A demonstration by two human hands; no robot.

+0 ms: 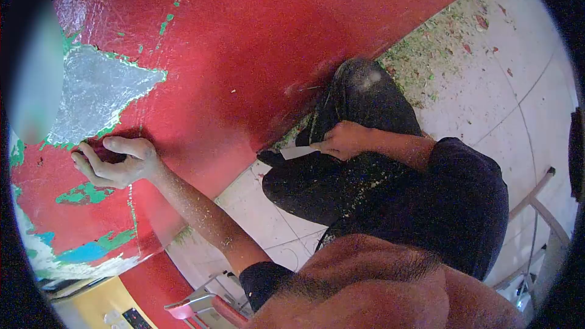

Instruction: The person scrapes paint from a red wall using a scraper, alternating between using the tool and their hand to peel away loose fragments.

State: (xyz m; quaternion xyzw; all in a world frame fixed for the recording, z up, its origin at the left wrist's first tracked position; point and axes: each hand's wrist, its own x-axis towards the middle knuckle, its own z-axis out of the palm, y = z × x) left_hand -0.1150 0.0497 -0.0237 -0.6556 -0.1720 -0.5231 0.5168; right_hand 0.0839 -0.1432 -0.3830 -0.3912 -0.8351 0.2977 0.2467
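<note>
My left hand is held against the red painted wall, at the lower edge of a bare silvery-grey patch. Its fingers are half curled and apart from the thumb, and I see nothing in them. Ragged green paint rims the patch. Resting over my bent leg, my right hand is closed on a scraper with a pale flat blade; its grip is hidden in the fingers. Pale flakes cling to my left forearm and my dark trousers.
Paint scraps and greenish dust lie on the white tiled floor along the wall's foot. A metal-legged frame stands at the right. A pink-and-grey object and a yellow surface show at the lower left.
</note>
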